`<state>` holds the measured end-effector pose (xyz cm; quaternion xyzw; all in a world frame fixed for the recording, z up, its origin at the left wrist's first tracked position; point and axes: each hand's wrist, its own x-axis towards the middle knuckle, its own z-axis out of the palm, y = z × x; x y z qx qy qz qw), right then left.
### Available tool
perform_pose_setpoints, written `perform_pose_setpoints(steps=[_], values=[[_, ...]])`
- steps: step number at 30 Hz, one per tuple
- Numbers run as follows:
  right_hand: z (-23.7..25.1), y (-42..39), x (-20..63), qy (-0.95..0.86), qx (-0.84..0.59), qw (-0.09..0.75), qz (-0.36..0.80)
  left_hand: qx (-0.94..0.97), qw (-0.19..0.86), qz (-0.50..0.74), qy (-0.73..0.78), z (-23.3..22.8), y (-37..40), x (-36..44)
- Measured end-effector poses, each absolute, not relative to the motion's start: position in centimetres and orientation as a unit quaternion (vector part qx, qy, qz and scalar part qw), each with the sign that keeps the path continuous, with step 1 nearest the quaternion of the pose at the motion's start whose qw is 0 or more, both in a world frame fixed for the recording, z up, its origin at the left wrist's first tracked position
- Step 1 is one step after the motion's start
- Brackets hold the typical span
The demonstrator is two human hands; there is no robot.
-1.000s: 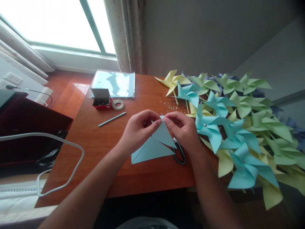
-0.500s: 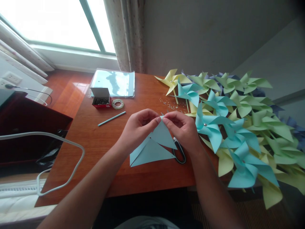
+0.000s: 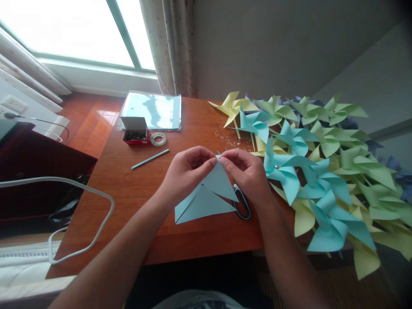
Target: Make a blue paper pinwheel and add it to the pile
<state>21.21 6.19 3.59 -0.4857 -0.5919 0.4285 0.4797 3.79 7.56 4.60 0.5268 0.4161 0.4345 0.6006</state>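
My left hand (image 3: 186, 171) and right hand (image 3: 247, 171) pinch the blue paper (image 3: 206, 197), folded but unpinned, beside many finished pinwheels (image 3: 309, 154).

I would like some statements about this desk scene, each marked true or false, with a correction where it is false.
1. Both hands pinch the top corner of the light blue folded paper sheet. True: the left hand and right hand meet at its tip.
2. The black-handled scissors lie beside the small red box. False: they lie under the right hand, by the paper.
3. The small red box of metal pins stands open next to a roll of clear tape. True.
4. The heap of paper pinwheels is on the left of the wooden desk. False: it is on the right.
5. The thin blue straw is held in the left hand. False: it lies on the desk.
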Motion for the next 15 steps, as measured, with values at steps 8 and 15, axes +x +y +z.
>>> perform_pose_setpoints(steps=[8,15], values=[[3.55,6.20,21.13,-0.594,-0.487,0.480,0.423,0.527,0.599,0.438,0.415,4.64,7.59,3.84],[3.49,6.18,21.17,-0.596,-0.489,0.480,0.417,0.530,0.597,0.440,0.410,4.53,7.58,3.82]])
